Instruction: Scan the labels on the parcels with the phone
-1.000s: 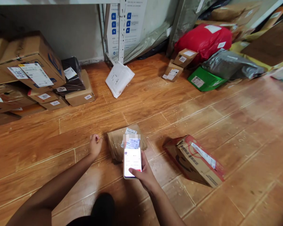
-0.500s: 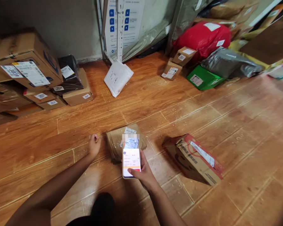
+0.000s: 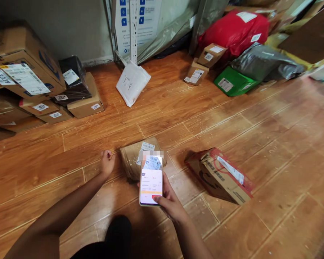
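My right hand (image 3: 174,201) grips a smartphone (image 3: 151,190) with its screen lit. The thumb lies on a red button low on the screen, and the upper part of the screen shows a camera picture of a label. Behind the phone, partly covered by it, a brown cardboard box (image 3: 129,158) with a white barcode label (image 3: 146,146) sits on the floor. Just left of that box, apart from it, my left hand (image 3: 107,165) is closed with its fingers curled; what is in them, if anything, is hidden.
A red and brown carton (image 3: 218,176) lies to the right on the wood-look floor (image 3: 162,124). Stacked boxes (image 3: 29,68) stand at left. A white parcel (image 3: 133,83) leans by a metal post (image 3: 133,32). Red (image 3: 234,30) and green (image 3: 233,81) parcels lie at back right.
My right thumb has slid rightward across the bottom of the phone screen onto the red button. The view has shifted slightly. My left hand stays closed by the box.
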`<state>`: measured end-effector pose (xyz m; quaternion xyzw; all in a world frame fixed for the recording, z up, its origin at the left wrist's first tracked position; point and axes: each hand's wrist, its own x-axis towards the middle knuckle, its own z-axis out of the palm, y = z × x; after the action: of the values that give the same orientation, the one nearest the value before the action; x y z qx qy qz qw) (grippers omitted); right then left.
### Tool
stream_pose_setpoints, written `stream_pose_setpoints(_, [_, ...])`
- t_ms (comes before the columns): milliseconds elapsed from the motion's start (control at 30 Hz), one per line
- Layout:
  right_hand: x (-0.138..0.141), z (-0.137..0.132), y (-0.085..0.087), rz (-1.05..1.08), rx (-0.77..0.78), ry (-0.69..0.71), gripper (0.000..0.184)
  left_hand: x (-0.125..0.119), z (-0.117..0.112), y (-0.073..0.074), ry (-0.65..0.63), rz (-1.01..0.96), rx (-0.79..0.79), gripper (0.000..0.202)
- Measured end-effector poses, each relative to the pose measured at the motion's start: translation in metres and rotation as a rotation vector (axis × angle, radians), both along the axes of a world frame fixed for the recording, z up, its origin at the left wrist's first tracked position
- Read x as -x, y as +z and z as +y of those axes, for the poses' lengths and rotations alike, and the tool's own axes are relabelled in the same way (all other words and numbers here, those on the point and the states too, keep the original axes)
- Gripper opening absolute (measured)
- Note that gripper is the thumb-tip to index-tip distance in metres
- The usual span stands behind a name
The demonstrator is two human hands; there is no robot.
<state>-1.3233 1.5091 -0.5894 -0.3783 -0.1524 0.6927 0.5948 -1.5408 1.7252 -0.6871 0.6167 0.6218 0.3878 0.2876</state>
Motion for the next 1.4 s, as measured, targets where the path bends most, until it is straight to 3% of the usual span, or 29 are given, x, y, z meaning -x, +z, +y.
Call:
stream_pose_setpoints(167, [-0.002,-0.001,0.004,-0.019,-0.059,0.031,0.087,0.003,0.001,-0.007,-0.034,-0.02,-0.021,0.017])
stream_pose_setpoints(367, [-0.003,-0.004,-0.002,-0.054,-0.041,0.015,0.088,-0.001,0.0,-0.004,-0.015,-0.019,-0.013,0.017])
stream_pose_setpoints(933, [-0.02,-0.01,0.017,0.009,-0.053,-0.005,0.082,-0.018,0.004,0.001,-0.068,-0.005,-0.051,0.015])
stream_pose_setpoints(1067, [-0.024,-0.018,0.018,-0.01,-0.031,-0.026,0.084,-0.032,-0.002,0.013,-0.144,0.042,-0.108,0.013])
stream_pose_setpoints(1200, [-0.035,-0.028,0.019,0.006,0.012,-0.056,0.092,-0.051,-0.017,0.035,-0.28,0.128,-0.189,0.012])
stream_pose_setpoints(1300, [-0.064,-0.045,0.034,0.067,-0.018,0.046,0.101,-0.082,-0.026,0.061,-0.499,0.198,-0.275,0.008])
stream_pose_setpoints(1400, [-0.108,-0.085,0.058,0.063,-0.015,0.196,0.099,-0.144,-0.042,0.09,-0.861,0.299,-0.396,0.013])
